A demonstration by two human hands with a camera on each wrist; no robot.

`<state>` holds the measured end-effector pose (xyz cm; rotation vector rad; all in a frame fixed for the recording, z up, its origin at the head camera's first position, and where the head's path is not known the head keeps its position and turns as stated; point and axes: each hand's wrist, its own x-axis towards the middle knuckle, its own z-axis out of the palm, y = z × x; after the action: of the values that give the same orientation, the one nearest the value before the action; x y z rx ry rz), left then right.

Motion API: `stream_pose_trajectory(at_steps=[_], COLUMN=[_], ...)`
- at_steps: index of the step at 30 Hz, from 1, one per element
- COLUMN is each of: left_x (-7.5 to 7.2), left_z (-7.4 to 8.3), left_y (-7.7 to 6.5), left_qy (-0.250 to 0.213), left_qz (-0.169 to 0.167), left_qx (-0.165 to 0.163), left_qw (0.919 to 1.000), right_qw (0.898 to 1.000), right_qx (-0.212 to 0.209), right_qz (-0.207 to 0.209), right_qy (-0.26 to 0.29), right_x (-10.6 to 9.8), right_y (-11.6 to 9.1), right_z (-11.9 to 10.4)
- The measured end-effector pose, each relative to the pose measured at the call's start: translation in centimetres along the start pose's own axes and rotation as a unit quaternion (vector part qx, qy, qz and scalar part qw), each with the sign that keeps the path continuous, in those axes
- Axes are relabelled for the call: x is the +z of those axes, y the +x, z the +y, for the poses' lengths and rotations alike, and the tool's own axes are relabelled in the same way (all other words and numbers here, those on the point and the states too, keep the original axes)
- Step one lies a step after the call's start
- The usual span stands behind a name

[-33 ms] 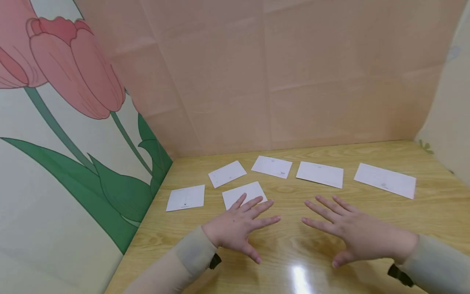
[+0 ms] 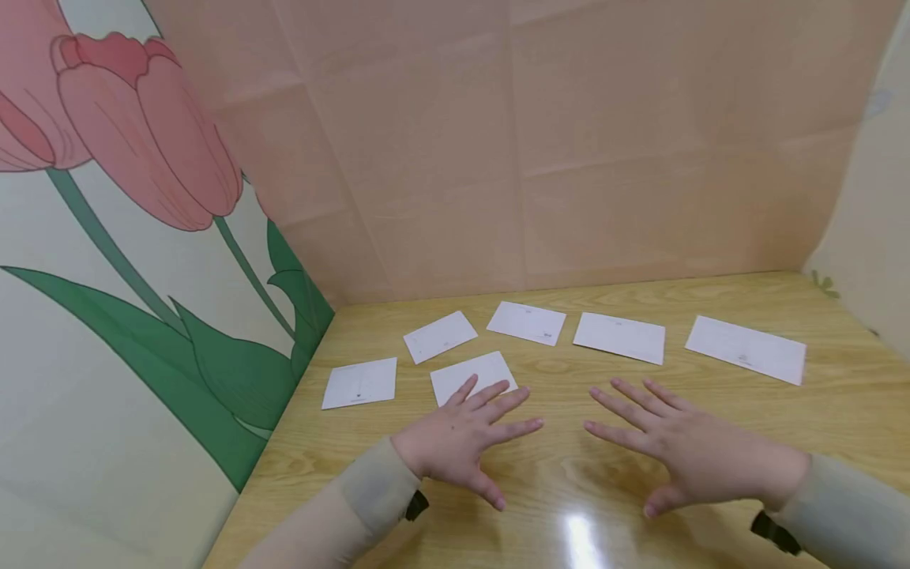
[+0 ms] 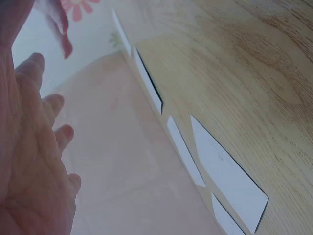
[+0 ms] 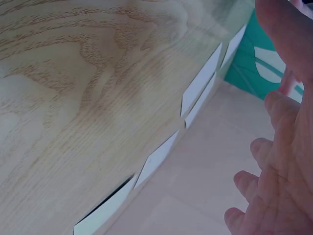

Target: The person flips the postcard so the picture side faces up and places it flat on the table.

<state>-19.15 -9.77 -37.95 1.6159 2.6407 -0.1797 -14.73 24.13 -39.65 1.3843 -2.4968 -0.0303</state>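
Observation:
My left hand (image 2: 465, 438), palm down with its fingers spread, is held above the wooden table (image 2: 554, 474). Its fingertips overlap the near edge of a white card (image 2: 472, 373) in the head view. To the right, my right hand (image 2: 682, 446) hovers with fingers spread too, and holds nothing. Both wrist views show the palms raised over the table, apart from the cards. Several white cards lie flat in a loose arc: a left one (image 2: 359, 383), a tilted one (image 2: 440, 337), a middle one (image 2: 527, 322), another (image 2: 619, 337) and a far-right one (image 2: 746, 349). Their small print is unreadable.
A pinkish-beige cloth (image 2: 526, 158) hangs along the table's back edge. On the left stands a wall panel with printed tulips (image 2: 152, 130); a pale panel (image 2: 870, 237) borders the right side. Light glares on the table's near middle.

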Motion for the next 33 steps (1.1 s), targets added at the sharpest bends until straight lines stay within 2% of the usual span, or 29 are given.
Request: stream_pose_trajectory(at_steps=[5,14,22,28,33], left_x=[0.1,0.1,0.6,1.5,2.3], left_z=[-0.1,-0.3,-0.1,-0.4,-0.9], left_y=[0.1,0.2,0.0,-0.4,-0.5], left_qy=[0.000,0.002,-0.033,-0.076,-0.129], left_qz=[-0.011,-0.007,-0.008,0.013,0.039], left_qx=[0.001,0.000,0.003,-0.015,-0.040], left_qw=[0.9999,1.0000,0.9994,0.9969,0.9901], right_qw=[1.000,1.000,1.000,0.995,0.983], right_qx=[0.000,0.006,0.010,0.057,0.112], right_qz=[0.000,-0.003,0.016,-0.012,-0.047], right_qy=[0.000,0.010,0.016,0.075,0.138], right_x=[0.2,0.1,0.1,-0.1,0.6], right_y=[-0.1,0.1,0.7,2.1,3.5], right_z=[0.2,0.4,0.1,0.0,0.3])
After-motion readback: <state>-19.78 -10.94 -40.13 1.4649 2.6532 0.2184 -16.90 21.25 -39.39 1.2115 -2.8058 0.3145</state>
